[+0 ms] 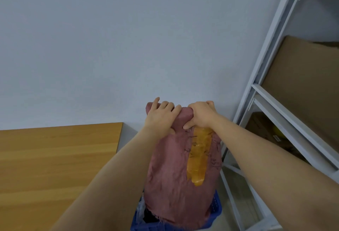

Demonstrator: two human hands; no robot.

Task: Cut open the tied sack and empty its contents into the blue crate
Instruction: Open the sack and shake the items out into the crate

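head view: left hand [161, 116] and right hand [200, 116] both gripping upturned end of reddish sack [172, 175], fingers curled into cloth; sack hanging mouth-down into blue crate [216, 210], beside wooden table [55, 157].

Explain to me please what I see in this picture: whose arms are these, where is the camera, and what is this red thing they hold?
There is no machine here. The camera sits on a person's head and looks forward and down, so the two bare arms are that person's own. The left hand and the right hand both grip one end of a reddish woven sack with a strip of yellowish tape on it. The sack is held upside down, its frayed lower end reaching into a blue crate, where some contents show dimly. To the left stands a wooden table; to the right a grey metal shelf rack holding cardboard. Behind is a plain wall.
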